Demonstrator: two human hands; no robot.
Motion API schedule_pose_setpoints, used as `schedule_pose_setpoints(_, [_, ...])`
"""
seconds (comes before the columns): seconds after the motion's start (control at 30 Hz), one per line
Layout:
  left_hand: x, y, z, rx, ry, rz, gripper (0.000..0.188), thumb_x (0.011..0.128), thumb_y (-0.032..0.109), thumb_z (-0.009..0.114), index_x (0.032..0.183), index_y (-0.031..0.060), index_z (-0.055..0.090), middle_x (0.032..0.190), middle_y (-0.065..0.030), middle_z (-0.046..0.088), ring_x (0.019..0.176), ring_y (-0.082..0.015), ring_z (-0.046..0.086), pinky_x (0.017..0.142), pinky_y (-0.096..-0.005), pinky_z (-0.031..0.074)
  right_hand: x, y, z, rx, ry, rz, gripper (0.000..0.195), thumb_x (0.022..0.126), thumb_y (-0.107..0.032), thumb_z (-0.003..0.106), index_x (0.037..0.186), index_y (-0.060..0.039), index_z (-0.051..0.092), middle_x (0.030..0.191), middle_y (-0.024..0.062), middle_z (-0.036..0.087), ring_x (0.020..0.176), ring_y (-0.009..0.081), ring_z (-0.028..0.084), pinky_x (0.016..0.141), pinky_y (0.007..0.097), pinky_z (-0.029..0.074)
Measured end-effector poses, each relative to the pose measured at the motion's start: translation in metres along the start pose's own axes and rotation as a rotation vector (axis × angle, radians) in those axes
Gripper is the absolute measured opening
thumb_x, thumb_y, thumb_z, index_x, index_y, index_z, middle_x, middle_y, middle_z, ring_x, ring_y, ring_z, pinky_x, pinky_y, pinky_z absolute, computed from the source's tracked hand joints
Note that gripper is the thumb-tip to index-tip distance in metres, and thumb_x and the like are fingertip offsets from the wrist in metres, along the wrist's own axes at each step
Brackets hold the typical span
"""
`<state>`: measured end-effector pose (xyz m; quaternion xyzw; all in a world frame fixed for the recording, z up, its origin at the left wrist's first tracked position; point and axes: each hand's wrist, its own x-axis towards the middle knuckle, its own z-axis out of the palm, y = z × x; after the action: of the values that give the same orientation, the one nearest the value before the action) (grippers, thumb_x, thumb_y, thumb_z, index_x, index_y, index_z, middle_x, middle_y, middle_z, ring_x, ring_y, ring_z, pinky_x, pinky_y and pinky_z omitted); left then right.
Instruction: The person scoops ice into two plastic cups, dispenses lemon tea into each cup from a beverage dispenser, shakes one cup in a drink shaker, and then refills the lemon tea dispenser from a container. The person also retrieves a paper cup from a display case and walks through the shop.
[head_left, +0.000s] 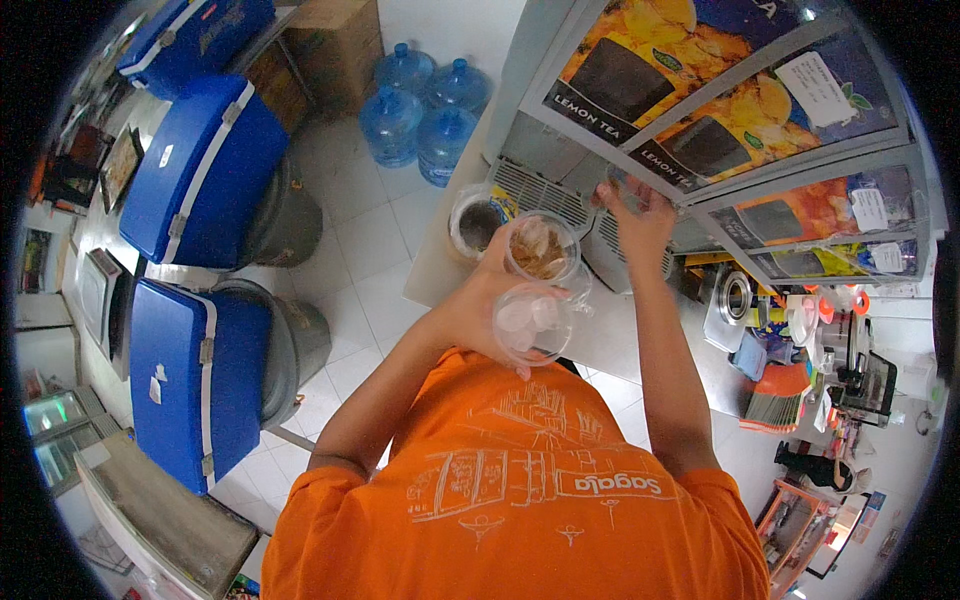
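Note:
My left hand (480, 304) grips two clear plastic cups side by side. In the farther cup (540, 255) there is brown liquid with ice; the nearer cup (527, 330) shows ice cubes and no brown liquid that I can make out. Reaching up under the front panel of a drink dispenser (615, 90), my right hand (646, 217) has its fingers around another clear cup (628, 184), partly hidden by the hand. Below it lies a slotted drip tray (547, 199). A round container of dark contents (480, 225) stands just beyond my left hand.
Blue cooler boxes (195, 172) and grey bins (300, 352) stand on the left. Several large blue water bottles (390, 124) are on the tiled floor beside a cardboard box (337, 52). The counter (607, 330) continues right to a stack of orange items (776, 397). Another person (821, 469) is far right.

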<state>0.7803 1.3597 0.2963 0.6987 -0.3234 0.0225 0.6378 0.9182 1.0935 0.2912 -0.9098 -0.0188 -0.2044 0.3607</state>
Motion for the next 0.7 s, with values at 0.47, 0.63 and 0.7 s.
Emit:
schedule_pose_setpoints(0.47, [0.008,-0.014,0.010,-0.074,-0.141,-0.024,0.093,0.038,0.058,0.101,0.119,0.0189,0.077,0.162,-0.0287,0.016,0.152,-0.0504,0.019,0.125,-0.0525,0.015,-0.036,-0.103,-0.097,-0.455,-0.452,-0.744,0.050,0.075,-0.013,0.079,0.124,-0.0196,0.068,0.122,0.0016,0.061,0.122,0.0215,0.057,0.115,0.0563,0.029])
schedule_pose_setpoints(0.63, [0.015,-0.012,0.009,-0.085,-0.183,-0.038,0.094,0.037,0.059,0.101,0.119,0.0176,0.078,0.162,-0.0287,0.016,0.152,-0.0504,0.019,0.125,-0.0529,0.015,-0.034,-0.114,-0.107,-0.564,-0.430,-0.869,0.049,0.076,-0.013,0.077,0.124,-0.0201,0.068,0.121,0.0028,0.061,0.122,0.0228,0.056,0.115,0.0587,0.028])
schedule_pose_setpoints(0.7, [0.015,-0.015,0.010,-0.092,-0.245,-0.092,0.094,0.038,0.059,0.101,0.119,0.0172,0.077,0.161,-0.0290,0.016,0.152,-0.0503,0.019,0.125,-0.0529,0.015,-0.036,-0.120,-0.112,-0.648,-0.393,-0.936,0.048,0.076,-0.013,0.077,0.123,-0.0195,0.067,0.120,0.0035,0.061,0.123,0.0229,0.055,0.115,0.0592,0.028])
